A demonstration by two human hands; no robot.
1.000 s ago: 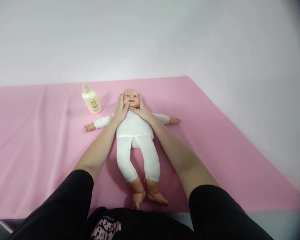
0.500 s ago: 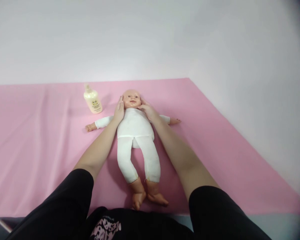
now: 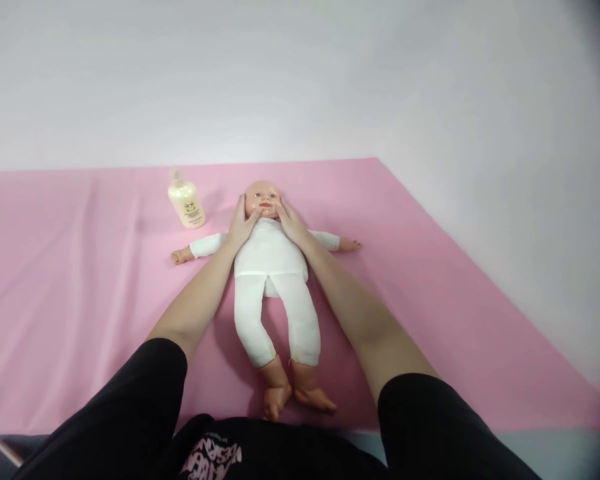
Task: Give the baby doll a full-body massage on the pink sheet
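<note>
A baby doll (image 3: pixel 270 267) in white cloth lies on its back on a pink sheet (image 3: pixel 430 287), head away from me, feet toward me. My left hand (image 3: pixel 241 223) rests against the left side of the doll's head, its thumb on the cheek. My right hand (image 3: pixel 291 222) lies against the right side, thumb near the doll's mouth. Both hands cup the head with fingers extended; neither lifts it.
A cream lotion bottle (image 3: pixel 185 202) stands on the sheet just left of the doll's head. A white wall rises behind and to the right of the sheet. My black sleeves and shirt fill the bottom edge.
Both thumbs have slid inward from the sides of the doll's head onto its cheeks and chin. The doll and the bottle have not moved.
</note>
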